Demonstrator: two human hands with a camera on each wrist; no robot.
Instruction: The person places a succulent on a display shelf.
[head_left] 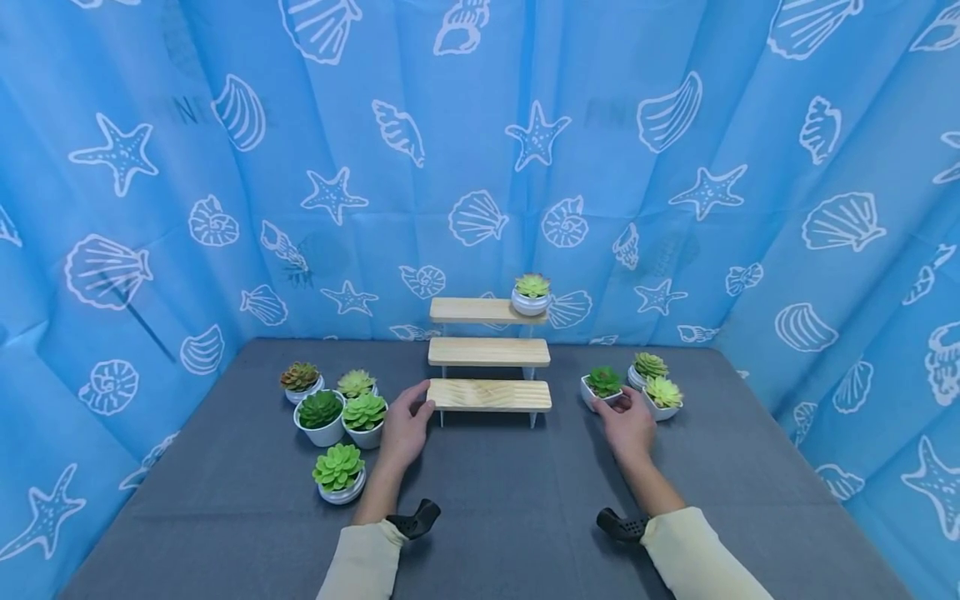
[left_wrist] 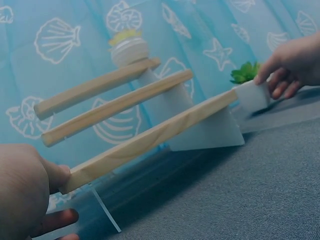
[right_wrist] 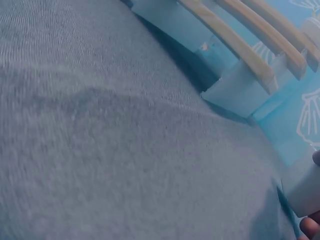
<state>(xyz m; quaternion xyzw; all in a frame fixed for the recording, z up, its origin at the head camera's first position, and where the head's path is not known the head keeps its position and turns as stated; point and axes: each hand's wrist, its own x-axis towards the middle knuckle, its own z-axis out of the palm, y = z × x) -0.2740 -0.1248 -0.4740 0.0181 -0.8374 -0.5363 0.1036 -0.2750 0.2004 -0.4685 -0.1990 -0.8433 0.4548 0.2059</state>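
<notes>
A three-tier plant stand [head_left: 489,395] with pale wooden boards stands at the back centre. My left hand [head_left: 405,429] holds the left end of its lowest board, with a digit against the board end and other fingers below in the left wrist view. To the right of the stand, my right hand [head_left: 628,423] pinches a white angular pot with a green succulent [head_left: 603,382]. In the left wrist view, that potted succulent [left_wrist: 252,95] overlaps the lowest board's far end. Only the pot's white side [right_wrist: 302,187] and some fingertips show in the right wrist view.
A potted succulent [head_left: 531,295] sits at the top board's right end. Two more, a rear one [head_left: 648,365] and a yellow-green one [head_left: 663,395], stand beside my right hand. Several potted succulents [head_left: 321,415] cluster left of my left hand. A blue shell-patterned curtain [head_left: 480,167] surrounds the grey-covered table [head_left: 510,517].
</notes>
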